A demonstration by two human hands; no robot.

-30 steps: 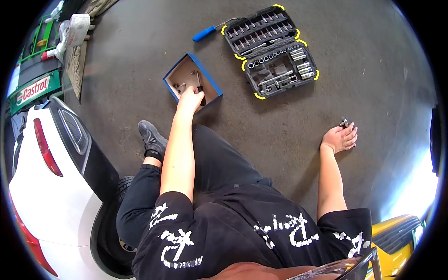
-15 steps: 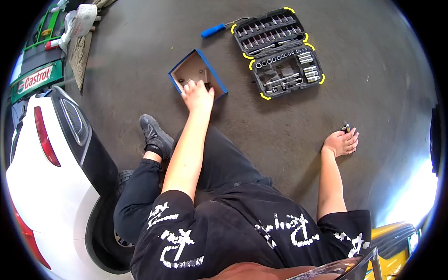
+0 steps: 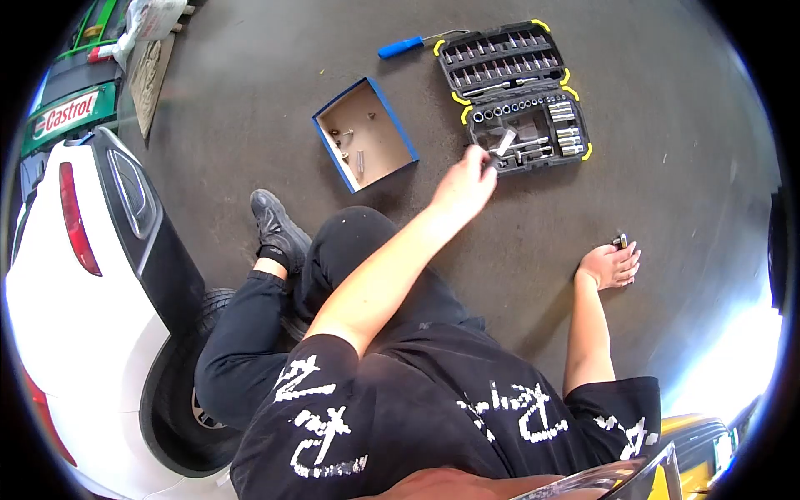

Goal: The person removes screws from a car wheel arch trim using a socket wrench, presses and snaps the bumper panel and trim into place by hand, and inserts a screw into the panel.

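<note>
My left hand (image 3: 467, 187) is closed around a small tool (image 3: 500, 152) with a dark handle and a shiny, flat-looking metal end; its exact kind is unclear. It is held at the near left corner of the open socket set case (image 3: 575, 131), which has rows of bits, sockets and extension bars. To the left, a shallow blue-edged box (image 3: 379, 146) contains several small metal pieces such as screws. My right hand (image 3: 611, 265) leans on the floor, fingers over a ratchet (image 3: 621, 240); only its metal head shows clearly.
A blue-handled screwdriver-like tool (image 3: 402, 47) with a bent shaft lies beyond the box. A white car (image 3: 92, 333) stands close on my left, and a Castrol sign (image 3: 67, 115) is behind it. Something yellow (image 3: 700, 458) is at the lower right.
My left hand has come out of the blue-edged box with the dark-handled tool and moved right to the socket case. My right hand stays on the floor.
</note>
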